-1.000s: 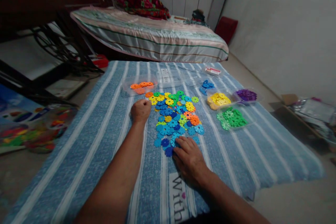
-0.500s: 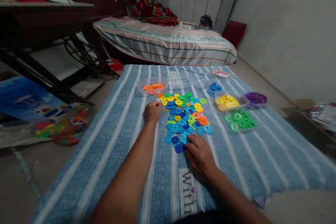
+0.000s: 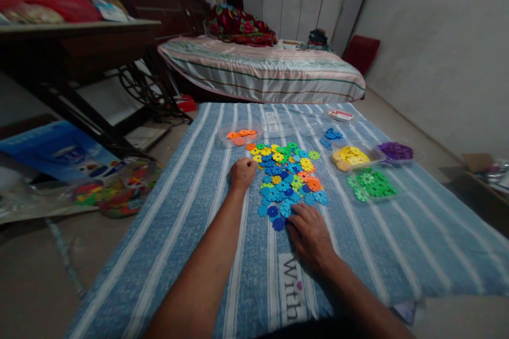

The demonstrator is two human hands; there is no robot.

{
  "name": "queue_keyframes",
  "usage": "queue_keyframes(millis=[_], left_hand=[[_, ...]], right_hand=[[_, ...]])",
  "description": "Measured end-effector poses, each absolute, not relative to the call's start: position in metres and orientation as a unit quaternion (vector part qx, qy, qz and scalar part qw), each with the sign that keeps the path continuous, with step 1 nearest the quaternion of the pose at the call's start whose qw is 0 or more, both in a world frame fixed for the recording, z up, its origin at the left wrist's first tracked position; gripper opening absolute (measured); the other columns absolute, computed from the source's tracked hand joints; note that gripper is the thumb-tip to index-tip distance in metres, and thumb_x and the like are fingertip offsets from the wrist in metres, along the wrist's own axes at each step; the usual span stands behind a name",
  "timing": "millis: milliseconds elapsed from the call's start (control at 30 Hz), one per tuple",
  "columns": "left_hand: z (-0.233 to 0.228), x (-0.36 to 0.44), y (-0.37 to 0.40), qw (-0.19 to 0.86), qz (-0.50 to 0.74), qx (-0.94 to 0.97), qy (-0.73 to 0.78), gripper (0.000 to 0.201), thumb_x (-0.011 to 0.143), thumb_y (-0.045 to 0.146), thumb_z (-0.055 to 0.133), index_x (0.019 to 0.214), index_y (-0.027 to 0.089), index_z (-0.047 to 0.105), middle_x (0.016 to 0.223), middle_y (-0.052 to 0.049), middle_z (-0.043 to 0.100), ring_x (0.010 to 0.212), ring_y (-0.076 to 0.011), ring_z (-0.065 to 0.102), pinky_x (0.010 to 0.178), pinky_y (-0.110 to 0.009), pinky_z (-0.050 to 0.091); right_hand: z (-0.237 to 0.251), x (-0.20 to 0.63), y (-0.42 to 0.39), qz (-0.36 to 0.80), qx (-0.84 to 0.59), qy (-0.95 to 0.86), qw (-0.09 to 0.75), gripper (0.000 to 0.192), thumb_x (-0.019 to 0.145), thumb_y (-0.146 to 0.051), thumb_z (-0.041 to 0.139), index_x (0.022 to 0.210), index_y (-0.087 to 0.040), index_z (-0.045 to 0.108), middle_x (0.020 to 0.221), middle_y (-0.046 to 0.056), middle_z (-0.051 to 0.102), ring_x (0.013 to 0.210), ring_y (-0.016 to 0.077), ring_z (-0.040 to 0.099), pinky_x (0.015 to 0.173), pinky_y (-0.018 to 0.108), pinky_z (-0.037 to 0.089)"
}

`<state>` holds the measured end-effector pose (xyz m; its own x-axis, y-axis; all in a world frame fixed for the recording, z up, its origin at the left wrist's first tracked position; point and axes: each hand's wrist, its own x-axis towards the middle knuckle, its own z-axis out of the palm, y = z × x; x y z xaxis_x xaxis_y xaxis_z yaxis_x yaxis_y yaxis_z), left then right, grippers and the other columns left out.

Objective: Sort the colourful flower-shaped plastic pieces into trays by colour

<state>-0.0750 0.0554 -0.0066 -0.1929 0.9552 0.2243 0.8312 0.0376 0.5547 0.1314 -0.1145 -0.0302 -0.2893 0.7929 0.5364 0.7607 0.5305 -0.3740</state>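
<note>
A mixed pile of plastic snowflake discs (image 3: pixel 284 185) in blue, yellow, green and orange lies on the striped cloth. My left hand (image 3: pixel 243 172) is closed in a fist at the pile's left edge, knuckles up; whatever its fingers hold is hidden. At the near right edge, my right hand (image 3: pixel 310 230) lies palm down, its fingers apart and fingertips touching the light blue discs. Close to those fingertips are dark blue discs (image 3: pixel 279 223). Beyond the left fist stands a clear tub of orange discs (image 3: pixel 242 135).
To the right are clear tubs of yellow discs (image 3: pixel 352 155), purple discs (image 3: pixel 395 151) and green discs (image 3: pixel 374 183). Blue discs (image 3: pixel 333 134) sit farther back, near a clear box with a red-and-white label (image 3: pixel 341 114). A bed (image 3: pixel 262 71) stands behind the table; a treadle stand (image 3: pixel 143 85) is at left.
The whole view has shifted a little, so everything appears farther right and slightly lower. Both hands keep their places against the pile.
</note>
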Motion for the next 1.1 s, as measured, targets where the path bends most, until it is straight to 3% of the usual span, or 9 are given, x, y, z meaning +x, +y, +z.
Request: queue_keyframes(millis=[1100], left_hand=[[-0.0112, -0.0781, 0.0574, 0.129, 0.327, 0.61, 0.71, 0.021, 0.082, 0.03, 0.056, 0.078, 0.019, 0.074, 0.089, -0.004, 0.074, 0.081, -0.0161, 0.063, 0.072, -0.023, 0.042]], right_hand=[[-0.0312, 0.1324, -0.1125, 0.022, -0.466, -0.81, 0.356, 0.013, 0.091, -0.016, 0.052, 0.094, -0.02, 0.064, 0.115, 0.011, 0.066, 0.113, 0.0282, 0.056, 0.096, 0.049, 0.046]])
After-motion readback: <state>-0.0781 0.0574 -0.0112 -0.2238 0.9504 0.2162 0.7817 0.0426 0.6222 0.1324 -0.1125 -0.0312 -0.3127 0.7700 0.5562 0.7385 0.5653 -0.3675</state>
